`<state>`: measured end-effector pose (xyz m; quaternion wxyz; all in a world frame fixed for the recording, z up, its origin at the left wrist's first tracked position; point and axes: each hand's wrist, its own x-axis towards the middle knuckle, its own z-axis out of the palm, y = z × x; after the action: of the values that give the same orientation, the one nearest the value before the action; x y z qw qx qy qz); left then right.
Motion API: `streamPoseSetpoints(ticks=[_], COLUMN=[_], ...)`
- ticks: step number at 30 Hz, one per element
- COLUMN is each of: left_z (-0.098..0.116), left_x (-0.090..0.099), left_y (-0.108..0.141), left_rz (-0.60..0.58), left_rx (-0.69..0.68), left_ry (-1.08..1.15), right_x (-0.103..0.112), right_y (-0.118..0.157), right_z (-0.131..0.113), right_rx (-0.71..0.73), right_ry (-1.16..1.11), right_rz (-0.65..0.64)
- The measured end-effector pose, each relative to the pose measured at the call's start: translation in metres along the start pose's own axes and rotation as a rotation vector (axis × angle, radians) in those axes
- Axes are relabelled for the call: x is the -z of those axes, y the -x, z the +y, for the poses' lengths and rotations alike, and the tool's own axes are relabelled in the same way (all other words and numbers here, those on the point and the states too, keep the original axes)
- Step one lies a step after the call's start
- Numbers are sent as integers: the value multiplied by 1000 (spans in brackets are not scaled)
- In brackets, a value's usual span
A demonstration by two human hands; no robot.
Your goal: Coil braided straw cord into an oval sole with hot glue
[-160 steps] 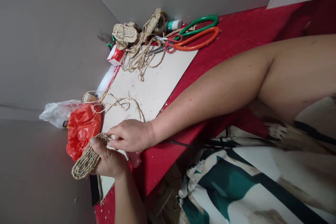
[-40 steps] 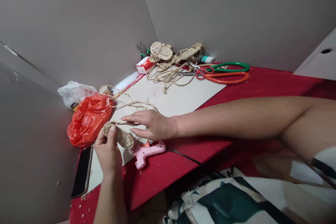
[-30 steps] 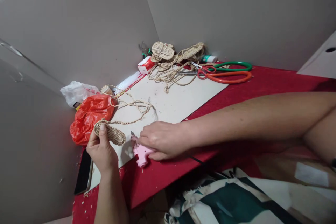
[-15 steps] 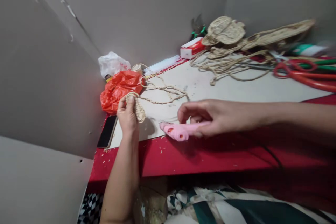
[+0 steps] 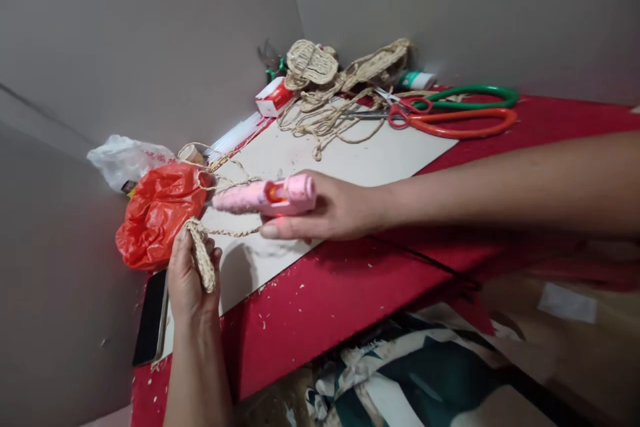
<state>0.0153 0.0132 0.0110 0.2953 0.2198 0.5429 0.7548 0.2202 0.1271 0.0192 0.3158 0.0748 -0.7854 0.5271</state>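
Note:
A pink hot glue gun [image 5: 245, 196] is gripped in my right hand [image 5: 340, 207], its nozzle pointing left above the white board. An orange glow shows inside its body. My left hand [image 5: 193, 273] pinches a small braided straw piece [image 5: 201, 257] near the board's left end. From that piece a braided cord [image 5: 233, 232] runs right, passing by my right thumb. The nozzle is above and to the right of the straw piece, apart from it.
An orange plastic bag [image 5: 160, 210] and a white bag [image 5: 127, 160] lie at the left, with a phone [image 5: 151, 317] below. Farther back are woven straw pieces [image 5: 313, 63], large scissors [image 5: 465, 123], a red-and-white box [image 5: 274, 99] and pliers [image 5: 274, 70]. A dark cable [image 5: 425, 260] crosses the red table edge [image 5: 300, 320].
My right hand has raised the glue gun and turned it so that it points left, closer to my left hand. The camera view has swung to the right.

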Motion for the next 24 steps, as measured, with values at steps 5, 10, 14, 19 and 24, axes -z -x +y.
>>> streamPoseSetpoints(ticks=[5, 10, 14, 19, 24], left_z=[-6, -8, -6, -7, -11], left_x=[-4, -6, -8, -8, -7], left_y=[-1, 3, 7, 7, 5], left_rz=[20, 18, -11, -28, -31], left_rx=[7, 8, 82, 103, 105], left_ry=[11, 27, 20, 0, -36], right_x=[-19, -25, -20, -20, -23], right_y=[11, 19, 16, 14, 14], right_z=[18, 34, 36, 34, 34], right_rx=[18, 32, -18, 13, 39], right_ry=[-36, -8, 34, -5, -41], right_rz=[-15, 7, 106, 151, 199])
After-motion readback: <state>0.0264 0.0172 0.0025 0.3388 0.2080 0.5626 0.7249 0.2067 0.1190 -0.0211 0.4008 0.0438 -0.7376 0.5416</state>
